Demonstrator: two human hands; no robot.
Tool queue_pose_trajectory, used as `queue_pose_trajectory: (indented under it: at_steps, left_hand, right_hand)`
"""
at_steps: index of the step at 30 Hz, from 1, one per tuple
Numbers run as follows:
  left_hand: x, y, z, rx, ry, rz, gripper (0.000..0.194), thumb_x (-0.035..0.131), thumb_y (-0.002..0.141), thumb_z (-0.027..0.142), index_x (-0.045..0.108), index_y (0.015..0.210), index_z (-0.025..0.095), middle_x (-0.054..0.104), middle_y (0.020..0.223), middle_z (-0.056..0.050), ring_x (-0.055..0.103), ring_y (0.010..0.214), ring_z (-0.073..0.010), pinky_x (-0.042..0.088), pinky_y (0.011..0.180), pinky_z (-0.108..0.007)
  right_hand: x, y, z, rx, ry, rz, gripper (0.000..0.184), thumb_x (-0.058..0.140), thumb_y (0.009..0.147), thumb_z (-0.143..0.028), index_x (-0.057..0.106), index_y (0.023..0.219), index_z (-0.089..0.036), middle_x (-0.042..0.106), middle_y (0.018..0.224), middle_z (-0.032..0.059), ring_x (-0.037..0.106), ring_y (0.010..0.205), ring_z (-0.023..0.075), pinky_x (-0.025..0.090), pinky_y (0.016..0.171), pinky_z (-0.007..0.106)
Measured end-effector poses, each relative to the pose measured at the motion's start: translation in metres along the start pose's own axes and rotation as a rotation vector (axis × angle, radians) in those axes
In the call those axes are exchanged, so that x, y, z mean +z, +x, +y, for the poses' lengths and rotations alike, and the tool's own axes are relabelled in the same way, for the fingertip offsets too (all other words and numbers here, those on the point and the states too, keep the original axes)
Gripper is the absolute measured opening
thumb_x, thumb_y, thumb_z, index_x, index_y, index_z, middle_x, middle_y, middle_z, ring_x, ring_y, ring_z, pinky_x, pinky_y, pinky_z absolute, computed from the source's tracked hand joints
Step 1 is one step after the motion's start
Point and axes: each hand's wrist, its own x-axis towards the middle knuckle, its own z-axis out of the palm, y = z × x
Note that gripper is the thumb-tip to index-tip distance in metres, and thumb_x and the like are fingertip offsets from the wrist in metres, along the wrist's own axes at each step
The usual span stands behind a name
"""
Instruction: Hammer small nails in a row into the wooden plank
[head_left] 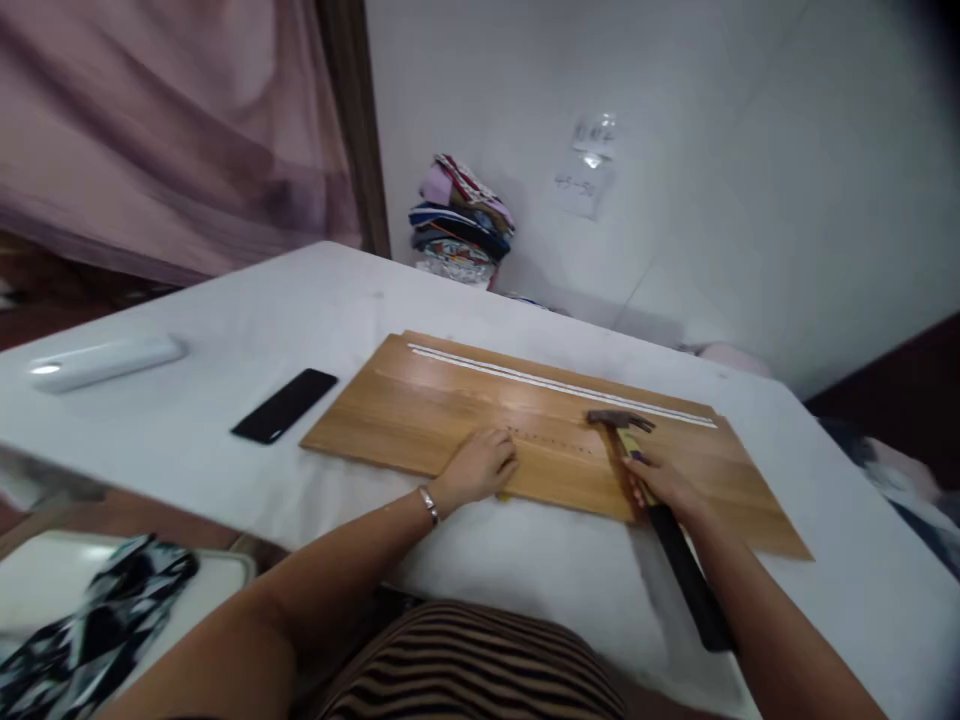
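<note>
A wooden board [420, 410] lies flat on a white table [225, 320], with a white strip [562, 383] along its far edge and a row of small nails [551, 438] near its middle. My left hand [480, 466] rests on the board's near edge, fingers curled at the left end of the nail row; what they pinch is too small to make out. My right hand [664, 485] is wrapped round the handle of a hammer [660, 510]. The hammer's metal head [619, 419] sits just above the board at the right end of the row.
A black phone [285, 405] lies left of the board, and a white elongated device [105, 362] further left. Folded cloths [461, 220] are stacked by the wall. A patterned cloth [97, 620] lies on a white tray at lower left.
</note>
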Motion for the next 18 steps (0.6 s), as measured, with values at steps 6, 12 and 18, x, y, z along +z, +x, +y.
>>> queue_pose_trajectory:
  at_steps: [6,12,18]
  left_hand:
    - [0.004,-0.003,-0.002,-0.007,0.014,0.001,0.014,0.057,0.094,0.027,0.065,0.086,0.018,0.065,0.094,-0.007,0.059,0.092,-0.0206,0.044,0.084,-0.035]
    - [0.004,-0.003,-0.003,0.014,0.006,0.022,0.013,0.057,0.093,0.025,0.065,0.086,0.018,0.065,0.092,-0.006,0.059,0.092,-0.0202,0.044,0.084,-0.035]
    - [0.002,-0.005,0.001,0.056,-0.043,0.029,0.021,0.053,0.095,0.024,0.062,0.076,0.019,0.064,0.082,-0.004,0.058,0.083,-0.0175,0.044,0.079,-0.031]
  right_hand:
    - [0.005,0.003,0.007,-0.046,-0.08,0.021,0.033,0.06,0.084,-0.043,0.043,0.064,-0.024,0.05,0.041,-0.0026,0.047,0.033,0.0122,0.039,0.037,0.024]
    - [0.01,0.003,0.012,-0.026,-0.068,0.035,0.032,0.057,0.084,-0.044,0.041,0.063,-0.025,0.049,0.039,-0.003,0.047,0.032,0.0127,0.038,0.036,0.024]
    - [0.01,0.007,0.004,0.024,-0.165,0.055,0.027,0.058,0.087,-0.039,0.042,0.07,-0.024,0.05,0.041,-0.0047,0.049,0.032,0.0121,0.038,0.036,0.022]
